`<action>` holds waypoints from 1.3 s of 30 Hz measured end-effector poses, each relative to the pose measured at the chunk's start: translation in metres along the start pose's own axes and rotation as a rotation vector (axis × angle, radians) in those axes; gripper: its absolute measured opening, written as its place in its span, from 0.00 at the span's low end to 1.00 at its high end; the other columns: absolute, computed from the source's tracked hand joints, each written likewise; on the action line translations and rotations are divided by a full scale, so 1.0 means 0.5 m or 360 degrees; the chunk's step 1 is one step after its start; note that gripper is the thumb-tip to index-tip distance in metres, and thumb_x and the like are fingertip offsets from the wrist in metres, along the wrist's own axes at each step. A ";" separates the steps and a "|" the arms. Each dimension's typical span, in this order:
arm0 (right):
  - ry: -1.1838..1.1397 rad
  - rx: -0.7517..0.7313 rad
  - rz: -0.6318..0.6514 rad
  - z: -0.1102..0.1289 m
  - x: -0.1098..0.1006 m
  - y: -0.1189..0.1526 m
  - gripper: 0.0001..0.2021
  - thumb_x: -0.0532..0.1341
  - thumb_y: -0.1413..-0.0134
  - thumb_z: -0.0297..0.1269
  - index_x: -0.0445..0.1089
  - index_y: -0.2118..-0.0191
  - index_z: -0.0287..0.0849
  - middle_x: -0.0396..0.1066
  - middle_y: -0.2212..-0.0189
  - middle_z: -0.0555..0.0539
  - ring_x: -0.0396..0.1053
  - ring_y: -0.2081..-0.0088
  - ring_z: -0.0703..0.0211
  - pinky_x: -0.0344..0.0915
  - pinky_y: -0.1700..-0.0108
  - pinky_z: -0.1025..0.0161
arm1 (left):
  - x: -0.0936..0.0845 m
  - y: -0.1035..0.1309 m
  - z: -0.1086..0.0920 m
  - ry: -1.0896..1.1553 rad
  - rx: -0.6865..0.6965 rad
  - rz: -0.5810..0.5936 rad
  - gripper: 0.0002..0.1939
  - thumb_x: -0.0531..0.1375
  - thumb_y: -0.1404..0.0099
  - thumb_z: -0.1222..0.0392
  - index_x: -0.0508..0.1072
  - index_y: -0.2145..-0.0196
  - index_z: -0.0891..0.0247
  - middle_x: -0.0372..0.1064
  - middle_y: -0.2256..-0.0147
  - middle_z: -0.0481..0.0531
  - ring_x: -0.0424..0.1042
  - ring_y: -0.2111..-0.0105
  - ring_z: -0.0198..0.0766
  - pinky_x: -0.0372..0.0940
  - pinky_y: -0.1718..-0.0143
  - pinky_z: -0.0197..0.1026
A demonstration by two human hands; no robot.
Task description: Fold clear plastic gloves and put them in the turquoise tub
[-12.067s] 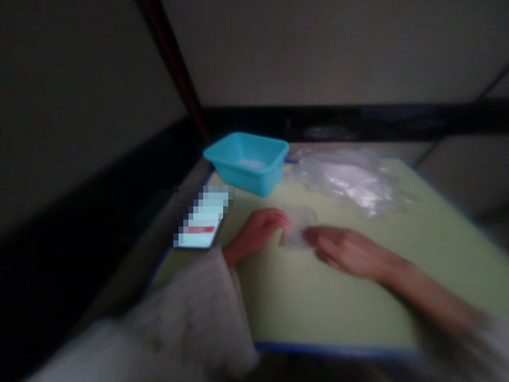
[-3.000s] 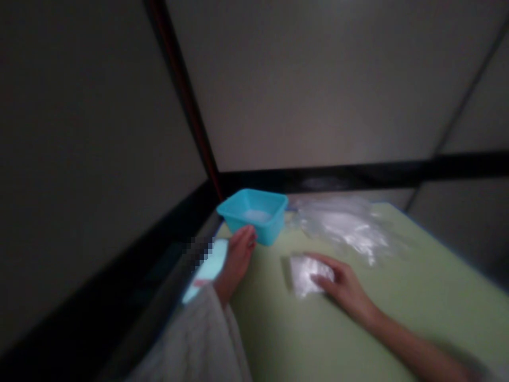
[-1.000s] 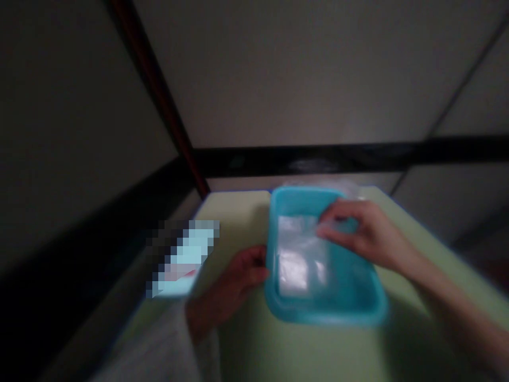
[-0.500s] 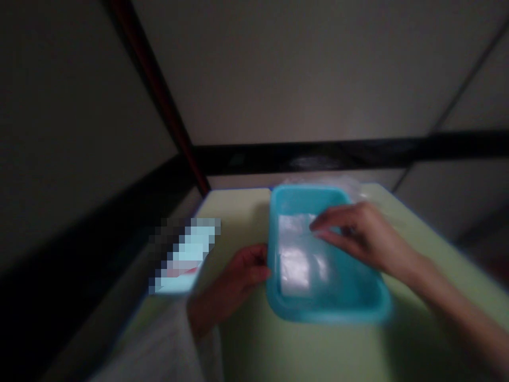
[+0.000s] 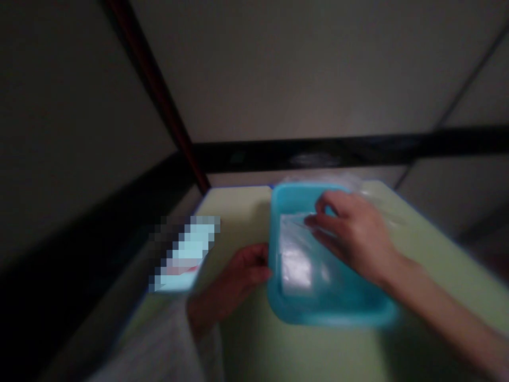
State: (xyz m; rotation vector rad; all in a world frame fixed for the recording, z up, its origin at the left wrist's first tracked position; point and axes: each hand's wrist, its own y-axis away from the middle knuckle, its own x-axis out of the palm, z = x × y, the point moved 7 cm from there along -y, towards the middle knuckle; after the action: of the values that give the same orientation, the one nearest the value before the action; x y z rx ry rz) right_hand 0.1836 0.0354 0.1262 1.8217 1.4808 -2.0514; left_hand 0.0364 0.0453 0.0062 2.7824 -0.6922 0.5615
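A turquoise plastic basin point(image 5: 334, 318) with a raised rim is in front of me on the table. Inside it, toward the left, lies a shiny, see-through plastic bag point(image 5: 297, 265); blur hides what, if anything, is in it. My left hand point(image 5: 250, 265) grips the basin's left wall, with the fingertips partly hidden behind it. Reaching over the right rim, my right hand point(image 5: 352, 228) has its thumb and fingers pinched at the bag's upper edge.
A bright, pixelated screen or sheet point(image 5: 185, 260) lies at the left edge of the yellow-green table point(image 5: 238, 204). Behind the basin is crumpled clear plastic point(image 5: 358, 183). A pale wall point(image 5: 302, 74) with a dark band stands at the back.
My right hand has shifted slightly left and turned over the bag, its fingers curling more. The left hand stays at the basin's wall.
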 end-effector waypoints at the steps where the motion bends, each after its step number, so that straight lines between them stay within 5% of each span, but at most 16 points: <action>1: -0.0010 0.0015 -0.0003 -0.001 0.002 -0.001 0.10 0.57 0.43 0.31 0.75 0.70 0.39 0.69 0.71 0.43 0.65 0.72 0.56 0.53 0.72 0.62 | 0.000 0.000 0.000 -0.0002 0.0000 0.0005 0.11 0.68 0.54 0.62 0.72 0.72 0.66 0.69 0.74 0.47 0.67 0.72 0.33 0.60 0.68 0.35; 8: -0.0539 0.0187 0.0460 -0.026 0.054 0.010 0.07 0.59 0.43 0.32 0.75 0.65 0.40 0.73 0.66 0.45 0.70 0.67 0.56 0.59 0.67 0.63 | 0.000 0.000 -0.001 -0.0016 0.0002 0.0011 0.11 0.69 0.54 0.61 0.72 0.74 0.66 0.69 0.75 0.47 0.67 0.73 0.33 0.59 0.69 0.35; 19: -0.1286 0.0200 0.0740 -0.017 0.051 0.008 0.10 0.58 0.44 0.32 0.73 0.74 0.38 0.73 0.74 0.48 0.68 0.73 0.63 0.61 0.71 0.66 | -0.002 -0.001 -0.001 -0.0054 0.0024 0.0017 0.09 0.67 0.51 0.61 0.73 0.71 0.65 0.70 0.73 0.48 0.68 0.70 0.36 0.60 0.66 0.37; 32: -0.1509 0.0168 0.0910 -0.004 0.019 0.035 0.06 0.62 0.49 0.34 0.77 0.71 0.44 0.73 0.78 0.53 0.67 0.78 0.65 0.63 0.75 0.69 | -0.001 -0.002 0.001 -0.0047 -0.0002 0.0009 0.10 0.67 0.53 0.61 0.72 0.72 0.66 0.69 0.74 0.48 0.67 0.72 0.35 0.60 0.67 0.37; 39: -0.1528 0.0073 0.1219 0.005 0.028 0.048 0.08 0.59 0.44 0.33 0.77 0.68 0.40 0.69 0.79 0.52 0.64 0.78 0.67 0.61 0.77 0.71 | -0.006 -0.003 0.003 -0.0025 -0.0016 -0.0049 0.10 0.67 0.55 0.63 0.72 0.73 0.66 0.69 0.74 0.47 0.67 0.71 0.34 0.59 0.67 0.36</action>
State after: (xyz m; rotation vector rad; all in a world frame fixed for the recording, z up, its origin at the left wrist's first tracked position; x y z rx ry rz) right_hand 0.1911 0.0280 0.1004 0.8714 0.3926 -1.9964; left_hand 0.0353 0.0474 0.0034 2.7861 -0.6522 0.5289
